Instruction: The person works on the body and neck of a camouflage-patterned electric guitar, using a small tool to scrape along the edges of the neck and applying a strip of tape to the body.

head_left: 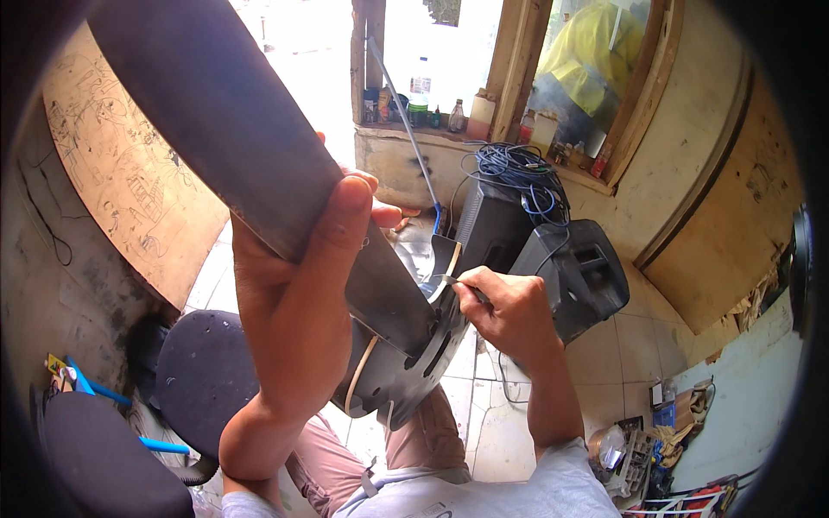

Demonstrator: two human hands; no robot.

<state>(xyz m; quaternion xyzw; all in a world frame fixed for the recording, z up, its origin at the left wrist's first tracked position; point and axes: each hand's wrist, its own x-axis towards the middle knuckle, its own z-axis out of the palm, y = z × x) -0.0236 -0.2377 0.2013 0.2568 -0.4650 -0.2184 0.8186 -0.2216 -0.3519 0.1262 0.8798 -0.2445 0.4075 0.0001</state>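
Left hand point(294, 302) is gripping a long, flat, dark-grey bar point(207, 104), slanting up-left — right hand point(509, 306) is pinching a small, thin, greyish piece point(445, 279), kind unclear, at the cream-coloured edge strip point(453, 259) of a dark, curved, slotted body point(397, 380) — body is sitting over brownish-pink trousers point(423, 445).

Smooth, with a dull sheen, on the long dark panel point(255, 164); matt on the slotted dark piece point(397, 378). Matt, plastic-looking on the right-hand speaker point(570, 281), bare wood in the far window frame point(511, 73), smooth tile across the floor point(596, 345), cloth in the near shirt point(518, 488).
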